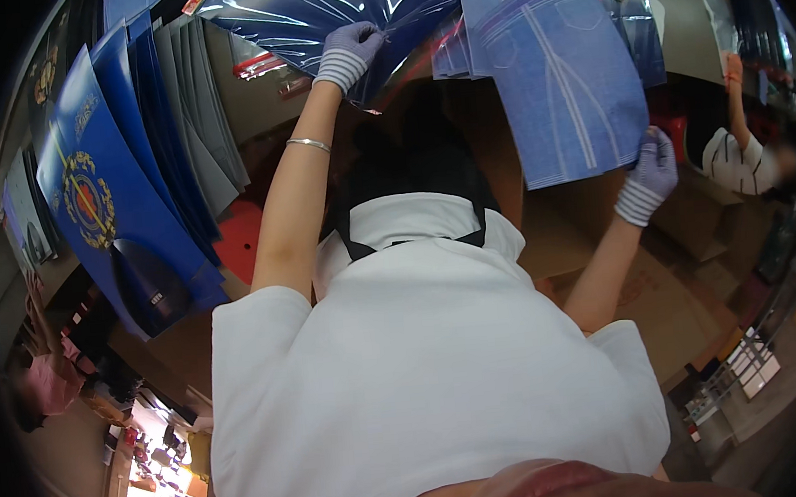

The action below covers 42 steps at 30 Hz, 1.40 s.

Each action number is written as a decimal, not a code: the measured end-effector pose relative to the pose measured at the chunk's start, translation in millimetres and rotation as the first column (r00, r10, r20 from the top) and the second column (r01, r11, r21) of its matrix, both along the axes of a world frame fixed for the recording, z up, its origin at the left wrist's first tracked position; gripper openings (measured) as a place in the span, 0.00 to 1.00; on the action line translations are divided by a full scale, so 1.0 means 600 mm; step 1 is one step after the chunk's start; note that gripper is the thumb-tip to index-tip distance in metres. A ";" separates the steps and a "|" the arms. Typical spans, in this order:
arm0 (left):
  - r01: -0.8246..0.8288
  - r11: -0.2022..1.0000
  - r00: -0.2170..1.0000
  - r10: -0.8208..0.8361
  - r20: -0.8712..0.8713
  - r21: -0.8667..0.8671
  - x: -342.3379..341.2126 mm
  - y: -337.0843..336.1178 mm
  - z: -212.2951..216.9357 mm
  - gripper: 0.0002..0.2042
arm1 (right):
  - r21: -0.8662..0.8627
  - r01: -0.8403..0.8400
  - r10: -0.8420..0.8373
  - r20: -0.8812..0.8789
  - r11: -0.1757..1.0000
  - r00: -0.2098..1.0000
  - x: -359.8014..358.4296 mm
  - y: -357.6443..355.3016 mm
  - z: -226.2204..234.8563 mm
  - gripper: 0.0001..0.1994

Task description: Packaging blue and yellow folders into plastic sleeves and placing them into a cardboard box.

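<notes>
At twelve o'clock, gloved left hand (351,48) pinches glossy dark-blue plastic sheet (323,7); gloved right hand (651,168), at three o'clock, grips pale-blue printed card sheet (562,77). Risk: slick film slipping, creasing.

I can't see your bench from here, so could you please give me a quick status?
Left gloved hand gripping glossy dark-blue plastic sheet. Right gloved hand holding blue denim-print card by its edge. Nothing between them.

Brown cardboard surface (602,223) carries blue printed sheets (562,77) and glossy plastic sleeves (323,11)
</notes>
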State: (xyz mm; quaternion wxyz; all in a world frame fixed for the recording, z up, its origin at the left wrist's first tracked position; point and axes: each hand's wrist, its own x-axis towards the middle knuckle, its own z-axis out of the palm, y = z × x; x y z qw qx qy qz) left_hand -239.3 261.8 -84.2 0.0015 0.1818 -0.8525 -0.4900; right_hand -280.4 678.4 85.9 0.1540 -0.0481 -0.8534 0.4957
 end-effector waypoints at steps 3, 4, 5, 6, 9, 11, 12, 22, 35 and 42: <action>-0.016 0.997 1.000 0.015 -0.011 -0.075 -0.012 0.009 0.017 0.11 | -0.121 0.108 -0.086 0.171 0.987 0.981 0.039 -0.069 -0.006 0.06; -0.008 0.997 1.000 0.007 -0.014 -0.079 -0.018 0.012 0.020 0.11 | -0.182 0.125 -0.084 0.220 0.975 0.972 0.050 -0.084 -0.019 0.06; -0.018 0.998 0.999 0.017 -0.027 -0.058 -0.023 0.014 0.023 0.11 | -0.173 0.120 -0.069 0.274 0.978 0.959 0.061 -0.085 -0.043 0.06; -0.032 0.999 0.999 0.031 -0.039 -0.037 -0.026 0.015 0.024 0.11 | -0.165 0.110 -0.051 0.328 0.980 0.943 0.070 -0.084 -0.072 0.06; -0.039 0.999 0.998 0.040 -0.049 0.014 -0.034 0.025 0.047 0.11 | -0.286 0.240 -0.089 0.454 0.928 0.886 0.093 -0.075 -0.120 0.06; -0.067 0.998 0.996 0.068 -0.054 0.021 -0.037 0.031 0.068 0.12 | -0.276 0.285 -0.131 0.467 0.918 0.874 0.096 -0.054 -0.129 0.07; -0.074 0.997 0.996 0.075 -0.056 0.014 -0.037 0.025 0.068 0.12 | -0.268 0.318 -0.162 0.476 0.909 0.864 0.091 -0.051 -0.131 0.07; -0.062 0.998 0.984 0.065 -0.163 0.022 -0.051 0.025 0.081 0.12 | -0.274 0.488 -0.172 0.705 0.828 0.688 0.096 0.021 -0.264 0.05; -0.043 0.999 0.994 0.040 -0.100 -0.028 -0.054 0.025 0.042 0.13 | -0.592 0.131 0.106 0.348 0.795 0.931 0.083 -0.015 -0.017 0.07; -0.104 0.988 0.992 0.111 -0.064 0.112 -0.055 0.036 0.051 0.12 | -0.697 0.082 0.239 0.350 0.712 0.906 0.067 -0.019 -0.022 0.09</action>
